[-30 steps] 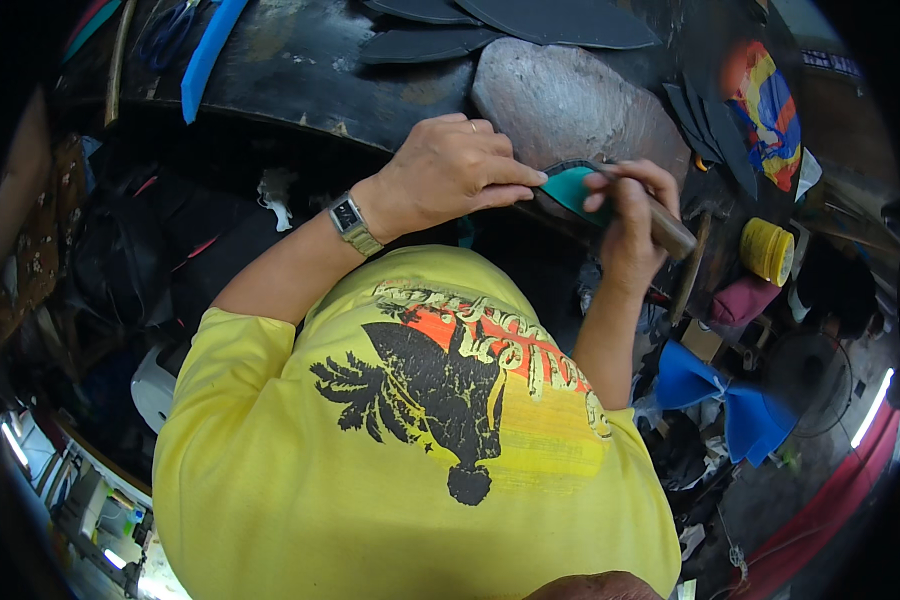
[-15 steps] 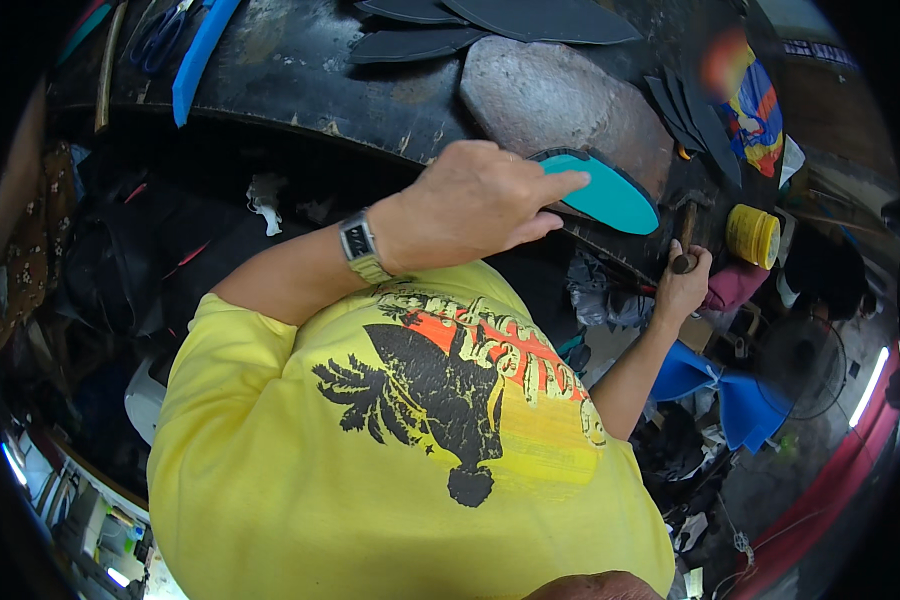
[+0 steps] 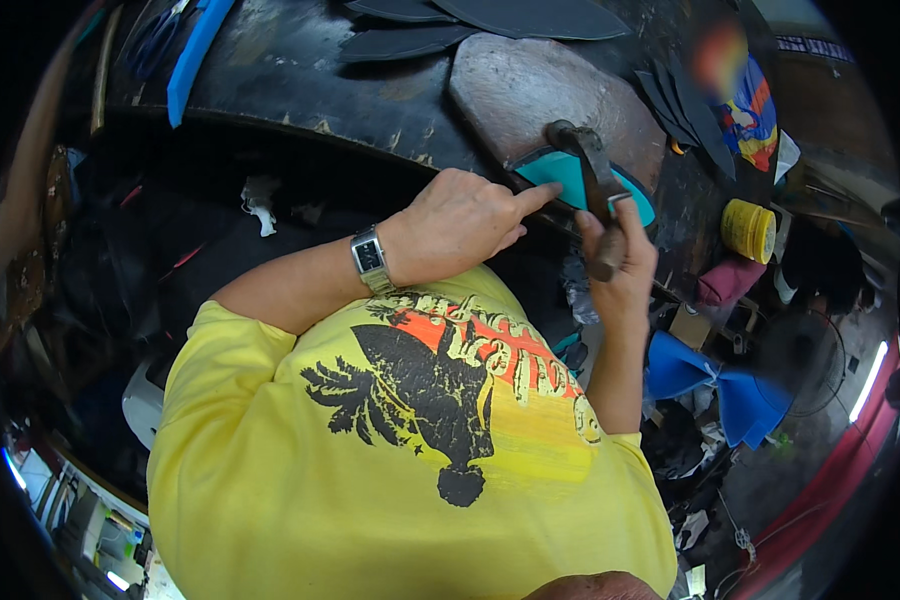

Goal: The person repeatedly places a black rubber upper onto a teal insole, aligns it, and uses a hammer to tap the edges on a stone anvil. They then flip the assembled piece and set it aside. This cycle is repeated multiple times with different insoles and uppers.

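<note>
Hammer point(image 3: 592, 170) shifted leftward, now over teal sole point(image 3: 550, 171) at grey stone point(image 3: 530, 90)'s near edge. Right hand point(image 3: 624, 268) grips handle; left hand point(image 3: 457, 222) grips nothing, index extended onto sole. Step: likely edge-hammering; next strike calls for fingertip clear.

One hammer point(image 3: 598, 180), one teal sole point(image 3: 553, 169), one stone slab point(image 3: 530, 92), one wristwatch point(image 3: 370, 257), one yellow tub point(image 3: 746, 230)
</note>
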`<action>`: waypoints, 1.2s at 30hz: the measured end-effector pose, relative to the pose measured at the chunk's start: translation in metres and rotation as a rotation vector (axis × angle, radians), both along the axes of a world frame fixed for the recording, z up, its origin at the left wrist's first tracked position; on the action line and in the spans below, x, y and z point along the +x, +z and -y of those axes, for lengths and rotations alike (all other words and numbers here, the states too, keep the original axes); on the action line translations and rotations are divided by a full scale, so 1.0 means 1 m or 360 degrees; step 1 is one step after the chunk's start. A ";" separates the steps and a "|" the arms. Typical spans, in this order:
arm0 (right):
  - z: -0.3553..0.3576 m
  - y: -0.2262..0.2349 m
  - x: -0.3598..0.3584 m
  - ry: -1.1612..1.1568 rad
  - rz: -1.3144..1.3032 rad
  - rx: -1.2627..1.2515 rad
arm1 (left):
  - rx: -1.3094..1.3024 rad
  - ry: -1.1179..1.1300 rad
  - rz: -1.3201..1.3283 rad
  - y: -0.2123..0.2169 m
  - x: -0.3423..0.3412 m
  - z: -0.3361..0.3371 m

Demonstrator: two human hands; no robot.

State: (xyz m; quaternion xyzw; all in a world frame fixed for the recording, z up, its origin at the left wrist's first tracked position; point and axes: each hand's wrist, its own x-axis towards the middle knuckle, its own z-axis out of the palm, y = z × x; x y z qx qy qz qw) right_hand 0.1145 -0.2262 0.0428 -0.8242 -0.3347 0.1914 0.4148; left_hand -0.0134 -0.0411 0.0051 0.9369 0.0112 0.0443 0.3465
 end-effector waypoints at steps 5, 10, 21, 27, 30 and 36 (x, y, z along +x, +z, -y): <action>-0.003 0.006 -0.011 -0.0296 -0.0103 0.0112 | 0.0004 -0.0021 -0.0094 -0.001 -0.004 0.000; -0.009 0.003 -0.013 -0.0181 -0.0192 0.0093 | -0.0007 -0.0011 -0.0026 -0.005 -0.002 0.000; -0.004 0.007 -0.020 -0.0159 -0.0278 0.0095 | 0.0010 -0.0051 -0.0039 -0.006 -0.004 0.002; 0.002 0.006 -0.023 0.0097 -0.0244 -0.0096 | -0.0055 -0.0046 -0.0044 -0.008 -0.003 0.003; 0.005 0.008 -0.023 -0.0087 -0.0345 0.0000 | -0.0016 -0.0051 -0.0091 -0.004 -0.003 0.003; 0.005 0.002 -0.016 -0.0451 -0.0229 0.0388 | -0.0010 -0.0074 -0.0102 0.007 0.003 0.005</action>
